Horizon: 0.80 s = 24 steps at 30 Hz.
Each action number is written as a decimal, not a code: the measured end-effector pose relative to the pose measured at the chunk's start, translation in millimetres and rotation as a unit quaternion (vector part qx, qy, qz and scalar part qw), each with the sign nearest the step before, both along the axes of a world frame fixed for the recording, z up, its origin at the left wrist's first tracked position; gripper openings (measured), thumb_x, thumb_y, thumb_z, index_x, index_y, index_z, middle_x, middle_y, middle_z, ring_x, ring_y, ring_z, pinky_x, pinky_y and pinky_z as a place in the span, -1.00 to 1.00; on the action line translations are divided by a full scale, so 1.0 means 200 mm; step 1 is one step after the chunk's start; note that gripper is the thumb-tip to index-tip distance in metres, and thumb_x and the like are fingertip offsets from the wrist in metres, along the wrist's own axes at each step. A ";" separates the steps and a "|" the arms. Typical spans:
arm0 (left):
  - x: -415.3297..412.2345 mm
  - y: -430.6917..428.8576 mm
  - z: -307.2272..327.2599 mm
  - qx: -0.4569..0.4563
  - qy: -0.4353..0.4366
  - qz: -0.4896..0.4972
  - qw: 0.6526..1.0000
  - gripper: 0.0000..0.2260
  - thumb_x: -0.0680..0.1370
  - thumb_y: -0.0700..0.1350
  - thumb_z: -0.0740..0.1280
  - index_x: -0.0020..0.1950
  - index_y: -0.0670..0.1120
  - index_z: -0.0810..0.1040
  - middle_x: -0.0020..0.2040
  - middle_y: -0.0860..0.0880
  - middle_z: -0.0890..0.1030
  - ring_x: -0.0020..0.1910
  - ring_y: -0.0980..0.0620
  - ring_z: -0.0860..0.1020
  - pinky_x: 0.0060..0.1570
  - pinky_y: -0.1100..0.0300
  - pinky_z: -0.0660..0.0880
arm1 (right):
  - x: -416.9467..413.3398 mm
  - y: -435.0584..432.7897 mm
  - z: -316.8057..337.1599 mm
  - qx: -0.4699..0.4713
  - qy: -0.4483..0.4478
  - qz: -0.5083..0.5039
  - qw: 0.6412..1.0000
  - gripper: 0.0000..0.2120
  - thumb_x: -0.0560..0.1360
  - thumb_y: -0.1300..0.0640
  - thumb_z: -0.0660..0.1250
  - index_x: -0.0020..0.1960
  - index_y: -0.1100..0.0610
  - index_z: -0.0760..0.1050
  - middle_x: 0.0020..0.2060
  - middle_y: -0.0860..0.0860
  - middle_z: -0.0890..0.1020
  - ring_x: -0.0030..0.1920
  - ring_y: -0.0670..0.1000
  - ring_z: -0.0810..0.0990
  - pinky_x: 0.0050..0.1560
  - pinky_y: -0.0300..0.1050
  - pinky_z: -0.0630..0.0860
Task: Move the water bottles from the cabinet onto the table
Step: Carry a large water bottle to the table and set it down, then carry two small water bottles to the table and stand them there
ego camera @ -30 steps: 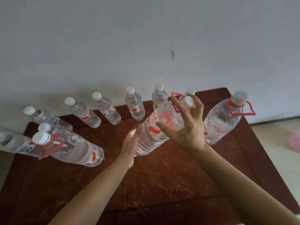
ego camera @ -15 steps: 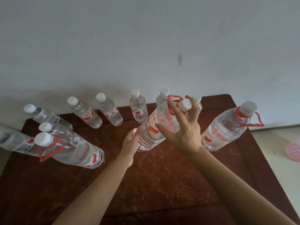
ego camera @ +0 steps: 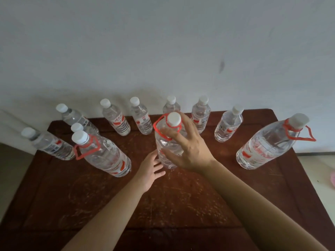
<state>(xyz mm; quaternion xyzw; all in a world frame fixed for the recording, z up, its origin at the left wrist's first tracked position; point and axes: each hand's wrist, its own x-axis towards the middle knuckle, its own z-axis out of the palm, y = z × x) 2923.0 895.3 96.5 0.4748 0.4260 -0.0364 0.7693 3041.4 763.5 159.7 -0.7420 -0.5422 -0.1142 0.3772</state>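
Note:
A large clear water bottle (ego camera: 167,163) with a white cap and a red carry ring stands upright in the middle of the dark wooden table (ego camera: 181,205). My right hand (ego camera: 190,149) wraps over its shoulder from the right, fingers spread around it. Beside the bottle's base on the left, my left hand (ego camera: 149,172) is open. Two more large bottles stand on the table, one at the left (ego camera: 105,156) and one at the right (ego camera: 266,144). Several small bottles (ego camera: 116,118) line the back edge.
A pale wall rises directly behind the table. Further small bottles (ego camera: 52,144) crowd the far left corner. Light floor and a pink object (ego camera: 332,178) show past the right edge. The table's front half holds only my forearms.
The large bottle in my right hand went from tilted to upright on the table. My left hand slid down to its base.

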 end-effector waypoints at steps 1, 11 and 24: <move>-0.01 0.00 0.00 -0.004 -0.002 0.010 1.000 -0.65 0.66 0.19 0.22 0.40 0.10 0.41 0.39 -0.12 0.49 0.41 -0.20 0.45 0.38 -0.26 0.41 | -0.02 0.03 0.00 -0.008 -0.007 0.008 1.000 -0.45 0.52 -0.09 0.45 0.43 -0.06 0.35 0.50 0.27 0.28 0.53 0.27 0.24 0.40 0.27 0.39; -0.10 -0.04 0.18 0.047 -0.021 -0.027 0.998 -0.61 0.60 0.31 0.20 0.36 0.19 0.36 0.43 -0.06 0.48 0.39 -0.15 0.48 0.34 -0.25 0.45 | -0.09 -0.02 0.05 -0.080 -0.038 -0.036 0.995 -0.37 0.55 -0.19 0.36 0.53 -0.12 0.20 0.60 0.18 0.10 0.57 0.24 0.17 0.44 0.11 0.24; -0.86 0.24 0.52 0.594 -0.115 0.032 0.796 -0.67 0.70 0.13 0.09 0.37 0.08 0.49 0.30 0.29 0.53 0.34 0.34 0.43 0.34 0.33 0.33 | -0.57 0.18 0.34 -0.001 -0.117 -0.059 0.991 -0.28 0.56 -0.21 0.34 0.58 0.03 0.16 0.59 0.25 0.12 0.60 0.23 0.13 0.45 0.35 0.28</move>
